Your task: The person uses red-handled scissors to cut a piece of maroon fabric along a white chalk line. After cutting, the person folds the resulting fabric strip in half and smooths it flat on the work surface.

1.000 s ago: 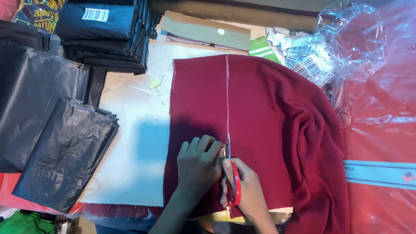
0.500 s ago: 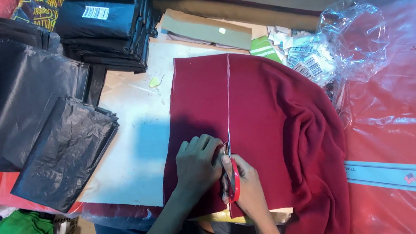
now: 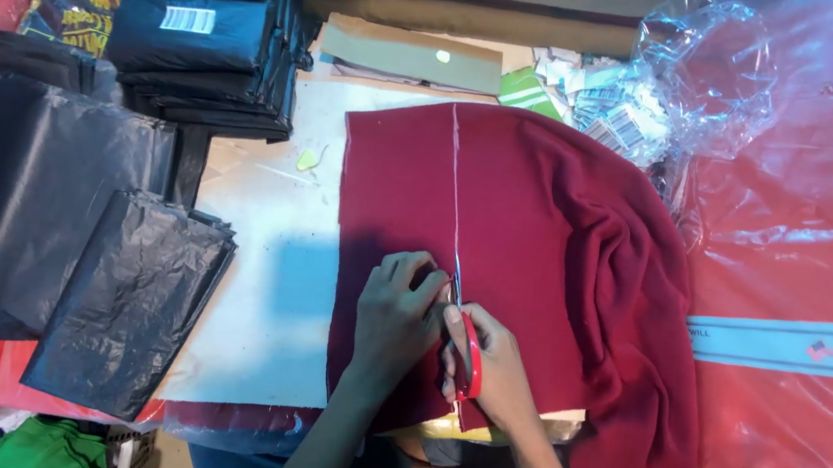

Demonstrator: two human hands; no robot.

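Observation:
A dark red fleece cloth (image 3: pixel 537 235) lies spread on a pale work surface (image 3: pixel 262 281), with a white chalk line (image 3: pixel 454 177) running down its middle. My left hand (image 3: pixel 394 317) presses flat on the cloth just left of the line. My right hand (image 3: pixel 490 366) grips red-handled scissors (image 3: pixel 466 354), whose blades point up along the line at the cloth's near part. The right side of the cloth is bunched in folds.
Black plastic bags (image 3: pixel 120 288) lie in stacks at the left. Dark packaged bundles (image 3: pixel 203 35) are piled at the top left. Paper tags and clear plastic film (image 3: pixel 711 79) sit at the top right, red plastic sheeting (image 3: pixel 807 248) at the right.
The scissors and both hands have crept slightly forward along the chalk line. Nothing else has moved.

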